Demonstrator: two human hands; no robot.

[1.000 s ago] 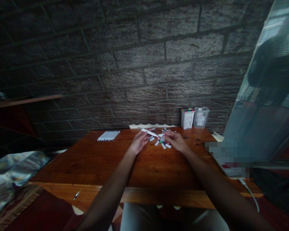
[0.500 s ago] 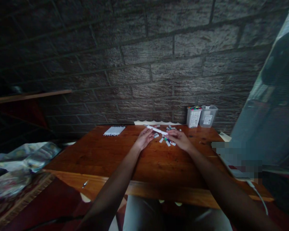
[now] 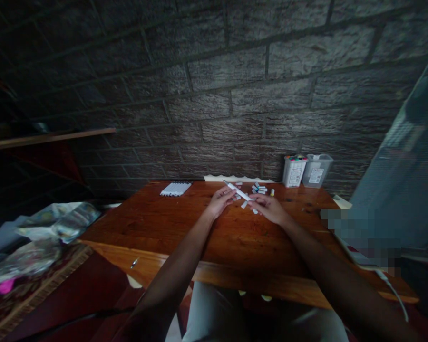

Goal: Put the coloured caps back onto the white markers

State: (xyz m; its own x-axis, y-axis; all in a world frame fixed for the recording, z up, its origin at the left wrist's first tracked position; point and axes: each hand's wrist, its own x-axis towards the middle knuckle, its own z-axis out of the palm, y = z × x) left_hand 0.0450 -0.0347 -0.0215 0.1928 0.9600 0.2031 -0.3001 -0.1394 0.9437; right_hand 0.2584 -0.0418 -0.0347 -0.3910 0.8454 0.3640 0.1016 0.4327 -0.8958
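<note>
Smooth, varnished reddish-brown wooden desk (image 3: 231, 237) before me. Above it, left hand (image 3: 218, 204) and right hand (image 3: 270, 209), fingers clamped near opposite ends of a slim white cylindrical marker (image 3: 239, 192), dark tip pointing outward. Done well: both grips in line with the barrel, pressure light, skin off the tip. Below and behind: short white plastic-looking cylinders (image 3: 244, 204), squarish translucent tubs (image 3: 316, 175), rough grey brick wall (image 3: 214, 104).
</note>
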